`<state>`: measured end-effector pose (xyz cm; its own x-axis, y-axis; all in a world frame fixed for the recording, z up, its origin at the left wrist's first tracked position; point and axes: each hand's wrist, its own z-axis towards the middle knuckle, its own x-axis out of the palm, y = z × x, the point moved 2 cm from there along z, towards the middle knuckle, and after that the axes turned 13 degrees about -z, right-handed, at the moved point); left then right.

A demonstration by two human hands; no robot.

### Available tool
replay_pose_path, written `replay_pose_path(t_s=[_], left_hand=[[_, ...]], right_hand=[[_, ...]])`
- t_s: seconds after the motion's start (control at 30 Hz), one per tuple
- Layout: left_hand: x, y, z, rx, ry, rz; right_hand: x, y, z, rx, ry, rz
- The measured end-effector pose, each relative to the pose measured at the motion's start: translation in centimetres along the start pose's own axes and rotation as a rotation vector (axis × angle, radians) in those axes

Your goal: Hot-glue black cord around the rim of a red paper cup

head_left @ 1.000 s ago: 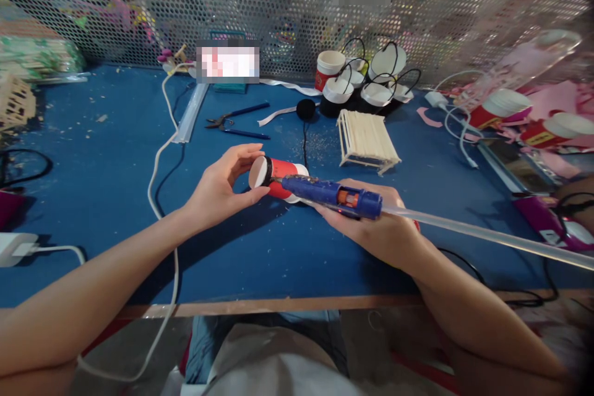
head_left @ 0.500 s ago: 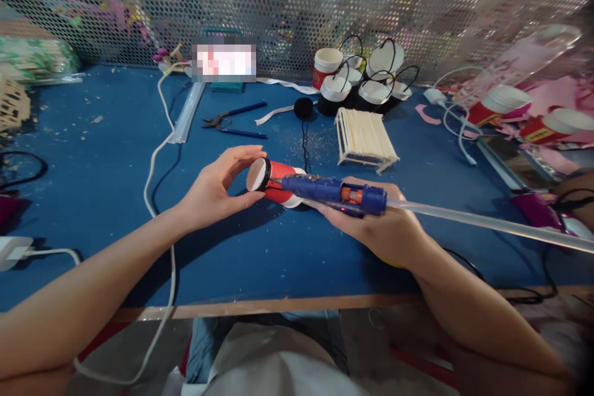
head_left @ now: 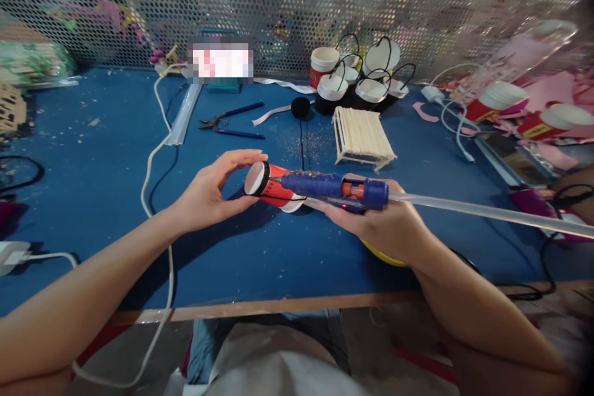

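Observation:
My left hand (head_left: 211, 192) pinches a red paper cup (head_left: 273, 187) lying on its side, with thumb and fingers on its white base, which carries a black band. My right hand (head_left: 383, 223) is wrapped round a blue glue gun (head_left: 334, 187) with an orange middle part. The gun's nozzle touches the cup's base edge. A long clear glue stick (head_left: 487, 213) juts out of the gun's back towards the right. Both hands hover just above the blue table (head_left: 93, 185).
Behind stand a popsicle-stick bench (head_left: 362, 134), a cluster of black and white cups with wire handles (head_left: 366, 83), blue pliers (head_left: 229, 122), a black spool (head_left: 300, 107) and a white cable (head_left: 155, 154). Red cups and pink paper (head_left: 533, 108) crowd the right. Metal mesh (head_left: 288, 0) closes the back.
My left hand has turned the cup slightly, and both hands with the gun have shifted a little up and left. Nothing was let go.

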<state>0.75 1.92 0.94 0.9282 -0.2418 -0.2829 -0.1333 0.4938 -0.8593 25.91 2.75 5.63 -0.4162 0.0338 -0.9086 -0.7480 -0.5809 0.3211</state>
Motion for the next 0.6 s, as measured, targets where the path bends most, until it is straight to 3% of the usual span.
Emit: replay_pose_path(t_s=[0.07, 0.2, 0.6], left_hand=[[-0.02, -0.04, 0.04, 0.0, 0.007, -0.008], [0.01, 0.03, 0.04, -0.019, 0.023, -0.064], [-0.06, -0.03, -0.02, -0.059, 0.033, -0.071]], right_hand=[[-0.1, 0.03, -0.02, -0.031, -0.022, -0.014], [0.26, -0.15, 0.2, 0.071, -0.082, 0.091], [0.43, -0.18, 0.09, 0.111, -0.077, 0.187]])
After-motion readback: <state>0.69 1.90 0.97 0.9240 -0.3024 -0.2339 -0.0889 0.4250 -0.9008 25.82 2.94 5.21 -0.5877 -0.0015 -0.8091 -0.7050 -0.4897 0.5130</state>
